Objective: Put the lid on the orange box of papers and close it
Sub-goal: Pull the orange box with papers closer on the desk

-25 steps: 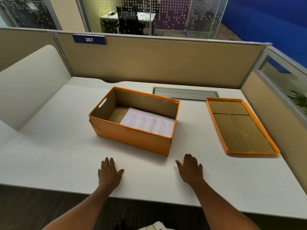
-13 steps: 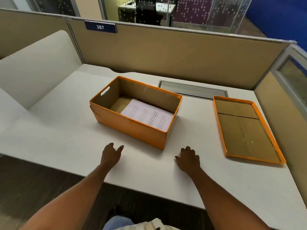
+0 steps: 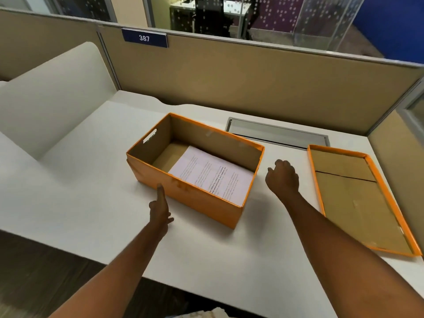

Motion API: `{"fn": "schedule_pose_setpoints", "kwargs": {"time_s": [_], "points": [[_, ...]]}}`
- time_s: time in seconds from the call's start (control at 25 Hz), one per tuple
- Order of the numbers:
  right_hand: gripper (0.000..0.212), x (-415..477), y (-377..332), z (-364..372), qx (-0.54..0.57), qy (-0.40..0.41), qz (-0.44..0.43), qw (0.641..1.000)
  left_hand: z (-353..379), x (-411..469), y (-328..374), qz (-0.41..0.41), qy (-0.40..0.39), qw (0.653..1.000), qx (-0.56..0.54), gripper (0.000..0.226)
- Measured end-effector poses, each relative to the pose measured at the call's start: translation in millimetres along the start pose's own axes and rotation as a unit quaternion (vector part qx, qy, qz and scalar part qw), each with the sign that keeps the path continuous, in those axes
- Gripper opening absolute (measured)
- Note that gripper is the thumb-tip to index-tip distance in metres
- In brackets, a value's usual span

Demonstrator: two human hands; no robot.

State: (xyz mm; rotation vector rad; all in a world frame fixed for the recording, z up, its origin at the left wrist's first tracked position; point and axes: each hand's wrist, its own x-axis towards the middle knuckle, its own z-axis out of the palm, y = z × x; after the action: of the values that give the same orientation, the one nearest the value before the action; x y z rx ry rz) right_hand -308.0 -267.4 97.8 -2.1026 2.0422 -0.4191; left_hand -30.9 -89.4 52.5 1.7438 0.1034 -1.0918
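On the desk (image 3: 68,203): box (image 3: 206,203) open, papers (image 3: 211,175) inside, lid (image 3: 358,203) apart at right.
Reach step: left hand (image 3: 159,211) and right hand (image 3: 283,177) both empty, fingers loose (nothing held yet); next, grab lid w/ right.

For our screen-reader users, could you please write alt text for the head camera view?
An open orange box holding papers sits on a white desk, its lid lying upside down to its right. The person's empty left hand reaches toward the box's near side, and the empty right hand hovers between box and lid.
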Motion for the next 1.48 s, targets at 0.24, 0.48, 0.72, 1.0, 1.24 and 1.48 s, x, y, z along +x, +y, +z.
{"fn": "schedule_pose_setpoints", "kwargs": {"time_s": [0.24, 0.48, 0.72, 1.0, 1.24, 1.48], "points": [[0.051, 81.3, -77.0, -3.1, 0.022, -0.001, -0.084, 0.996, 41.9, 4.8, 43.6, -0.068, 0.119, 0.983, -0.125, 0.093], [0.093, 143.7, -126.9, 23.1, -0.023, -0.179, -0.134, 0.975, 47.7, 6.9, 39.7, -0.108, -0.086, 0.955, -0.261, 0.086], [0.074, 170.1, -138.1, 52.1, -0.052, -0.388, -0.173, 0.904, 51.5, 14.5, 30.1, -0.091, -0.091, 0.962, -0.242, 0.082], [0.030, 157.3, -131.7, 36.6, -0.014, -0.390, -0.170, 0.905, 50.2, 14.8, 34.7, -0.072, -0.106, 0.967, -0.219, 0.077], [0.030, 118.2, -104.3, -12.4, 0.112, -0.324, -0.082, 0.936, 41.5, 5.9, 58.5, 0.065, -0.107, 0.974, -0.188, 0.038], [0.048, 63.6, -81.7, -64.5, 0.213, -0.274, 0.027, 0.937, 36.9, -18.0, 91.1, 0.197, -0.213, 0.953, -0.086, 0.047]]}}
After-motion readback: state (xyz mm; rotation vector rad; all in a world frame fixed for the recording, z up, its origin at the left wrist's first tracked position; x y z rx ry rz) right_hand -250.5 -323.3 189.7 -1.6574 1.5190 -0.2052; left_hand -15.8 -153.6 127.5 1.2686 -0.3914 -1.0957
